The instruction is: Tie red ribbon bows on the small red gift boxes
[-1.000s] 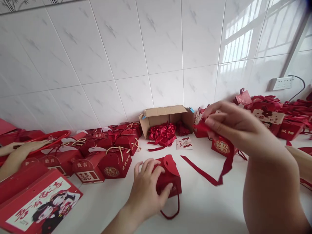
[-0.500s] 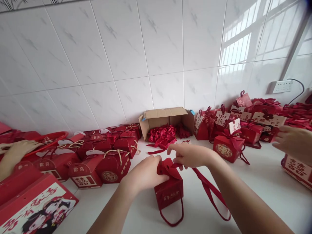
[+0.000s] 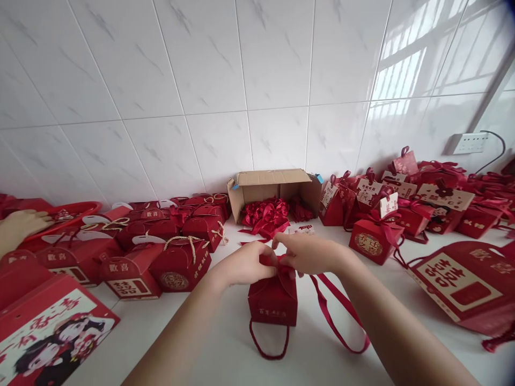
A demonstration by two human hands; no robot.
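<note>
The small red box point(image 3: 272, 303) stands on the white bench point(image 3: 225, 348), in front of the cardboard box point(image 3: 277, 185). The fingers of the left hand point(image 3: 245, 264) are closed on its top flap. The fingers of the right hand point(image 3: 309, 252) pinch the red ribbon point(image 3: 325, 308) there.

Small red box point(image 3: 272, 301) upright (ribbon point(image 3: 333, 316) trailing).

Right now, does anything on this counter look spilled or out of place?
The cardboard box by the wall lies on its side, red ribbons spilling from it onto the counter. Nothing else stands out.
</note>
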